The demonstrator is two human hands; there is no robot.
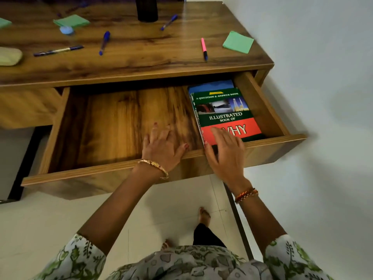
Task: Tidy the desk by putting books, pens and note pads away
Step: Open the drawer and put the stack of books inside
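Observation:
A wide wooden drawer (pixel 264 106) stands pulled out under the desk (pixel 141 57). At its right end lies a green and red book (pixel 224 112) on top of a blue book (pixel 212 85). My right hand (pixel 226 150) rests flat on the green book's near corner, fingers spread. My left hand (pixel 163 146) lies open on the bare drawer floor beside the book. On the desk top lie a pink highlighter (pixel 204 48), several blue pens (pixel 105 42) and green note pads (pixel 238 41).
A dark cylinder (pixel 147 9) stands at the back of the desk. A pale pouch (pixel 9 56) lies at the left edge and a small round blue thing (pixel 66 29) by a note pad. A white wall is right of the desk. My feet are on the tiled floor.

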